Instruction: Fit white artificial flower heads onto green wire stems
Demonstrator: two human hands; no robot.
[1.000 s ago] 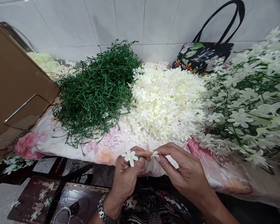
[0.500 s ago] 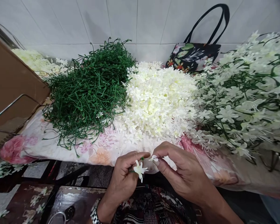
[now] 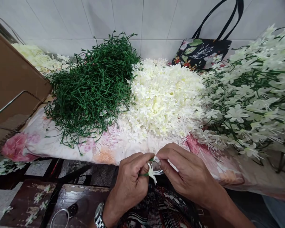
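Note:
Between thumb and fingers, my left hand (image 3: 134, 177) pinches a green stem (image 3: 144, 174) that bears an open white flower (image 3: 154, 173). A second green tip shows by its thumb. My right hand (image 3: 184, 171) is closed on a small white blossom (image 3: 156, 159), which meets that green tip. Beyond my hands, a heap of loose white blossoms (image 3: 166, 98) lies on a floral cloth (image 3: 83, 155). Left of it is a pile of green stems (image 3: 92, 85). White flowers on stems (image 3: 249, 104) are massed at the right.
A cardboard box (image 3: 14, 69) with a metal wire stands at the left. A dark floral bag (image 3: 201, 53) leans by the tiled wall (image 3: 125, 19). Below the cloth at lower left are brown boards (image 3: 83, 202) with a ring and scattered flowers.
My left hand has moved slightly right, and the white blossom in my right hand now meets the green tip. The whole view has shifted a little.

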